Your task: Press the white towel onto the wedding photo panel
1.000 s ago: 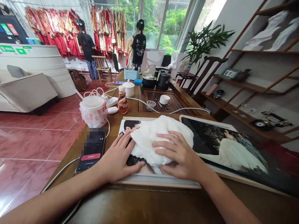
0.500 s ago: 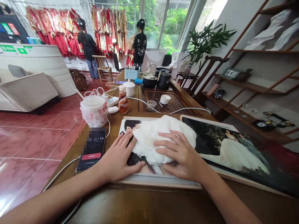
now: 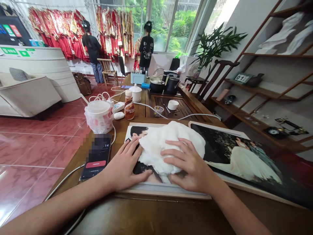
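A framed wedding photo (image 3: 140,131) lies flat on the wooden table in front of me. Bunched up over its middle is a soft white cloth (image 3: 176,133), hiding much of the print. My right hand (image 3: 184,163) grips the cloth, its fingers curved over the top and its thumb at the near edge. With fingers stretched out, my left hand (image 3: 127,168) rests flat on the photo's left side, fingertips near the cloth's edge. A second framed photo (image 3: 244,160), showing a pale gown on a dark ground, lies to the right.
Left of the frame lies a phone (image 3: 96,160) with a cable. Behind it stand a plastic-wrapped tub (image 3: 99,114), a Nescafe bottle (image 3: 129,106) and a lidded white cup (image 3: 135,93). Two people stand by hanging red garments (image 3: 58,36) at the back. Shelves (image 3: 269,94) rise at right.
Almost nothing differs. The right hand and the cloth keep practically the same place, the left hand stays put, and the view shifts very slightly.
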`<state>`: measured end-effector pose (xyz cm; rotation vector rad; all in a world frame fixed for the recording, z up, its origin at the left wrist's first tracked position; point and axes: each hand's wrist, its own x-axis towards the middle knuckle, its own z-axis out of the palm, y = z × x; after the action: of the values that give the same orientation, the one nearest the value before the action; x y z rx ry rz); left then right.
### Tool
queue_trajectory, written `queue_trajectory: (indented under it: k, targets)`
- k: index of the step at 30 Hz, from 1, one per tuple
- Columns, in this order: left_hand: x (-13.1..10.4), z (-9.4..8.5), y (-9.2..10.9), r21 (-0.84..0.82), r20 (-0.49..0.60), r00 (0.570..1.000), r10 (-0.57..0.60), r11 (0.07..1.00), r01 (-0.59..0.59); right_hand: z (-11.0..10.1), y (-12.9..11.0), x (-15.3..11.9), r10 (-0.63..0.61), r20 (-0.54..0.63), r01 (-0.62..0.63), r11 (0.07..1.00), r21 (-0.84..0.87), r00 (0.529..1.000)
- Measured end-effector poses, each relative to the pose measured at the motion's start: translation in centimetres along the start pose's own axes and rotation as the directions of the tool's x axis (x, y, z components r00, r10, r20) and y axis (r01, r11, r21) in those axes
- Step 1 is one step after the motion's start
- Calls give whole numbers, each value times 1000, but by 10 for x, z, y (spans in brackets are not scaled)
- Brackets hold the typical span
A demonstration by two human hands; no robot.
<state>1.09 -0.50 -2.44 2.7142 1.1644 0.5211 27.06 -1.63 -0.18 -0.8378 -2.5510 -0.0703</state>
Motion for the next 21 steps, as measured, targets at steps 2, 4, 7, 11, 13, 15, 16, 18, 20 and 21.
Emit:
queue_trajectory:
  k: [2, 4, 7, 11, 13, 15, 16, 18, 20, 21]
  targets:
    - [-1, 0, -1, 1, 13, 1000, 4, 1000, -4, 1, -6, 1, -38, 7, 37, 998, 49, 999]
    - [-1, 1, -2, 0, 19, 1000, 11, 1000, -11, 2, -9, 2, -68, 15, 66, 994, 89, 998]
    - [-1, 1, -1, 2, 20, 1000, 5, 1000, -5, 2, -2, 1, -51, 5, 50, 996, 77, 999]
    - [-1, 0, 1, 4, 21, 1000, -7, 1000, 7, 1, 5, -1, 9, -9, -9, 1000, 26, 1000]
    - [-1, 0, 0, 10, 21, 1000, -5, 1000, 5, 2, 0, 0, -2, -3, 2, 999, 43, 1000]
    - [-2, 0, -1, 13, 22, 1000, 7, 1000, -7, 2, -6, 2, -34, 6, 33, 997, 76, 999]
    - [-2, 1, -2, 11, 19, 1000, 15, 1000, -15, 3, -8, 2, -49, 10, 48, 995, 93, 999]
    - [-2, 1, -2, 4, 10, 1000, 20, 1000, -20, 3, -7, 2, -67, 4, 66, 992, 107, 998]
    - [-1, 1, -1, 1, 1, 1000, 12, 1000, -12, 2, 0, 0, -48, -7, 49, 995, 86, 999]
    - [-1, 1, -1, 1, 0, 1000, 6, 1000, -6, 2, 3, 0, -29, -11, 30, 997, 69, 1000]
